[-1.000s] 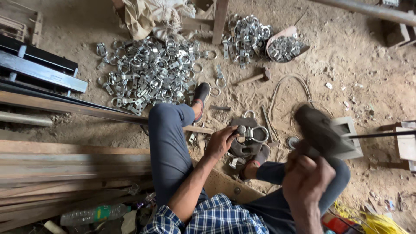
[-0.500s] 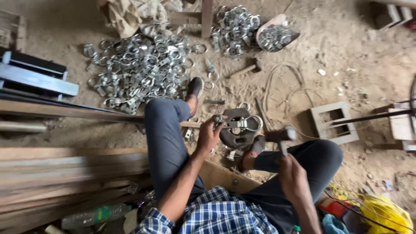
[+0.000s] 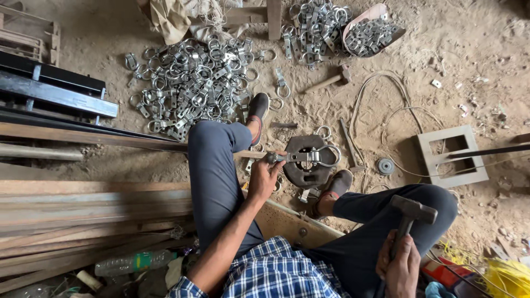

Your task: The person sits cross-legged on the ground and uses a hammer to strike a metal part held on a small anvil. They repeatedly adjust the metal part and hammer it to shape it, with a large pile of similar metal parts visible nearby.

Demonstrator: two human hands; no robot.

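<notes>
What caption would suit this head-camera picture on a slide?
Seated on a sandy floor, left hand steadies a metal ring clamp on a round iron block while right hand holds a hammer.

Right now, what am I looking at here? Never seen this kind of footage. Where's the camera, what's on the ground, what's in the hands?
There is no machine: a person sits on a dirt floor and works with bare hands. The single picture comes from a camera on that person's head, looking down past the knees. The left hand holds a metal clamp piece flat on a round iron block between the feet. The right hand grips a hammer, raised beside the right knee, clear of the block. Farther off lie a large pile of metal rings, a smaller pile, a second hammer, a cord and a concrete block. Wooden planks are stacked on the left.
</notes>
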